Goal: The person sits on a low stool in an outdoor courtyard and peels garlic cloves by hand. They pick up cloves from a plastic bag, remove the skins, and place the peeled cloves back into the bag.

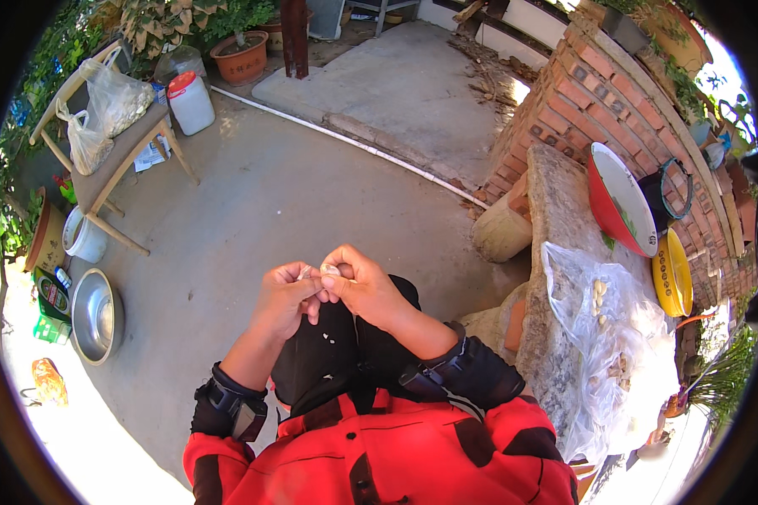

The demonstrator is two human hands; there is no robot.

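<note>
Above my lap, both hands meet and pinch a small pale piece, which looks like a garlic clove. My right hand grips it between thumb and fingers. My left hand has its thumb and fingertips closed on a thin whitish bit, perhaps peel, at the other side. Small white flakes lie on my black trousers. To the right, a clear plastic bag is spread on a stone slab, with several pale peeled cloves on it and brownish pieces lower down.
The stone slab also bears a red enamel basin and a yellow basin. At left stand a chair with filled plastic bags, a white bucket and a metal basin. A white pipe crosses the concrete floor.
</note>
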